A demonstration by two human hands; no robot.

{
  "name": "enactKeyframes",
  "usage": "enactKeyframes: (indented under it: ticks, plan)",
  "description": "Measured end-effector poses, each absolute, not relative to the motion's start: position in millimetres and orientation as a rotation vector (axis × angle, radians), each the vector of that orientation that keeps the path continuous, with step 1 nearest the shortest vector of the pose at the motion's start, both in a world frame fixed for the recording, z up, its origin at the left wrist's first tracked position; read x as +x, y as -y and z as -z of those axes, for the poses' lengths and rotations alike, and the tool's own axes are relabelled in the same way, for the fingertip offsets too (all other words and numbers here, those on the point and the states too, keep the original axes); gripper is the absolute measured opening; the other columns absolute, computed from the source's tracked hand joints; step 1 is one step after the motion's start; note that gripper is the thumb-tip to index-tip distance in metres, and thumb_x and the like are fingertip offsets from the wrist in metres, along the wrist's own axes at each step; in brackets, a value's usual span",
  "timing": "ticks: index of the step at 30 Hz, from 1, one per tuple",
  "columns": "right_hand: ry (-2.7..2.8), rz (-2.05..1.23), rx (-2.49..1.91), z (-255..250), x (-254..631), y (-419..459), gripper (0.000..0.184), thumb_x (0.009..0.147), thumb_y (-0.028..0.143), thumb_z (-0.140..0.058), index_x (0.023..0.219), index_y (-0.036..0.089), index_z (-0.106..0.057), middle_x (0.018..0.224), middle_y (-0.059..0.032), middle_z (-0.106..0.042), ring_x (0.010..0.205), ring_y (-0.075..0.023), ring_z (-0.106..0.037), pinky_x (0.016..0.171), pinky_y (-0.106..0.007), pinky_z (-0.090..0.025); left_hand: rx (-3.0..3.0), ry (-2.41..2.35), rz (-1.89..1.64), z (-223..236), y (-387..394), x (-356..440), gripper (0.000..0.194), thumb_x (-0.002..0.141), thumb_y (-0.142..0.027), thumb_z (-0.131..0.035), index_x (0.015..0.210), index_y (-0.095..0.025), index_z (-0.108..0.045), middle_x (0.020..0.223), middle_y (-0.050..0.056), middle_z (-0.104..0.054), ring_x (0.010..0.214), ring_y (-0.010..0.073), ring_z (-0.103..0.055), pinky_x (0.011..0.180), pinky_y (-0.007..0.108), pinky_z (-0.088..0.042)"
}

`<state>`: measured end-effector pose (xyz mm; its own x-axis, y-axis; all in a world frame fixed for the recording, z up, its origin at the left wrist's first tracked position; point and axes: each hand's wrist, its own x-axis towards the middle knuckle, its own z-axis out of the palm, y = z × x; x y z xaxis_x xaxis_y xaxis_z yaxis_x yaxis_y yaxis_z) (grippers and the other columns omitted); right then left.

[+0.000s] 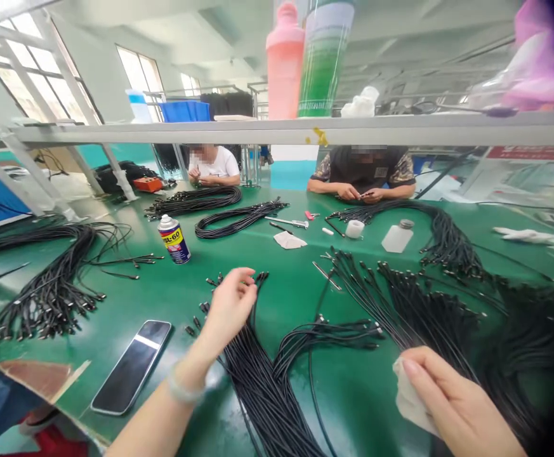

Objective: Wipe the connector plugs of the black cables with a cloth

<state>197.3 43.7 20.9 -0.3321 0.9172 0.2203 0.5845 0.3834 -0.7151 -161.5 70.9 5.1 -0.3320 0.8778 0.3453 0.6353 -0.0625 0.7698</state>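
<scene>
Green-topped desk carries bundled black cables; the left hand closes its grip just beside their connector ends, whether on one cannot be told, while the right hand clamps its grip on a white cloth at the bundle's edge.

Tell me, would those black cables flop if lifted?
Probably yes: the black cables lie in loose, drooping curves, so they seem floppy. Each looks thin and light, though a whole bundle may feel heavier. Their metal tips could snag neighbours.
</scene>
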Motion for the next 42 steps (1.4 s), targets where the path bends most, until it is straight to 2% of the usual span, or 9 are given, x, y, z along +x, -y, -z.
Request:
enactKeyframes:
  ticks: [4,8,11,14,16,19,22,24,42]
  plan:
    - [2.159,-0.795,-1.245,-29.1,192.2,-52.8,0.039,0.104,0.044,-0.035,0.080,0.022,-0.057,0.064,0.0015,-0.049,0.055,-0.0157,-0.051,0.052,-0.025,-0.046,1.607,-2.206,-1.053,15.6,-113.6,-138.7,0.012,0.086,-0.014,-0.066,0.097,-0.009,-0.065,0.102,0.013,-0.063,0.106,0.0285,-0.061,0.096,0.049,-0.048]
    - [2.190,-0.870,-1.245,-38.9,184.6,-58.5,0.040,0.104,0.044,-0.032,0.079,0.023,-0.055,0.066,0.0011,-0.048,0.058,-0.0161,-0.049,0.054,-0.027,-0.044,1.519,-2.371,-0.913,30.2,-133.2,-132.8,0.011,0.085,-0.003,-0.051,0.085,-0.006,-0.061,0.099,0.021,-0.060,0.114,0.0387,-0.055,0.098,0.058,-0.042]
    - [2.148,-0.956,-1.263,-44.4,179.8,-63.0,0.041,0.104,0.046,-0.033,0.077,0.022,-0.053,0.068,0.0005,-0.048,0.060,-0.0166,-0.047,0.056,-0.028,-0.043,1.533,-2.321,-0.878,30.0,-130.9,-139.4,0.016,0.088,-0.003,-0.044,0.087,-0.009,-0.059,0.101,0.020,-0.061,0.113,0.0357,-0.057,0.097,0.054,-0.042]
    - [2.007,-1.101,-1.276,-49.5,173.8,-66.6,0.041,0.103,0.049,-0.037,0.077,0.021,-0.052,0.069,0.0007,-0.046,0.062,-0.0163,-0.045,0.056,-0.028,-0.040,1.571,-2.123,-0.876,21.2,-119.8,-138.5,0.016,0.095,-0.012,-0.040,0.096,-0.012,-0.056,0.094,0.013,-0.065,0.095,0.0261,-0.065,0.088,0.041,-0.049]
    - [1.879,-1.224,-1.267,-52.8,168.6,-68.8,0.043,0.102,0.053,-0.038,0.075,0.021,-0.051,0.068,0.0019,-0.042,0.062,-0.0150,-0.041,0.056,-0.027,-0.037,1.608,-1.907,-0.877,10.5,-109.1,-130.3,0.020,0.101,-0.021,-0.035,0.104,-0.015,-0.053,0.086,0.007,-0.067,0.080,0.0191,-0.067,0.077,0.031,-0.051]
    - [1.655,-1.446,-1.233,-56.7,160.3,-72.3,0.042,0.100,0.055,-0.043,0.077,0.021,-0.048,0.067,0.0040,-0.038,0.059,-0.0127,-0.035,0.053,-0.025,-0.033,1.683,-1.579,-0.869,-11.2,-92.2,-111.1,0.027,0.101,-0.040,-0.042,0.103,-0.018,-0.058,0.086,0.002,-0.068,0.080,0.0156,-0.064,0.072,0.024,-0.049]
    - [1.564,-1.542,-1.214,-57.2,154.7,-74.6,0.041,0.097,0.055,-0.049,0.076,0.020,-0.049,0.067,0.0043,-0.038,0.059,-0.0119,-0.034,0.052,-0.024,-0.029,1.702,-1.231,-0.823,-31.9,-79.3,-93.0,0.041,0.099,-0.046,-0.045,0.080,-0.016,-0.064,0.078,0.002,-0.061,0.074,0.0144,-0.055,0.068,0.024,-0.043]
    - [1.559,-1.539,-1.220,-55.6,152.9,-74.6,0.042,0.097,0.054,-0.051,0.075,0.019,-0.050,0.067,0.0040,-0.039,0.061,-0.0120,-0.034,0.054,-0.024,-0.029,1.659,-1.146,-0.748,-40.9,-74.0,-84.9,0.038,0.097,-0.045,-0.051,0.078,-0.015,-0.066,0.078,0.001,-0.060,0.072,0.0134,-0.051,0.066,0.023,-0.040]
    - [1.362,-1.718,-1.182,-47.8,145.7,-59.3,0.039,0.096,0.054,-0.053,0.078,0.019,-0.051,0.067,0.0047,-0.041,0.060,-0.0117,-0.037,0.055,-0.023,-0.030,1.809,-1.210,-0.861,-49.9,-50.5,-72.7,0.015,0.097,-0.029,-0.053,0.095,-0.022,-0.066,0.086,0.000,-0.063,0.077,0.0137,-0.055,0.067,0.023,-0.041]
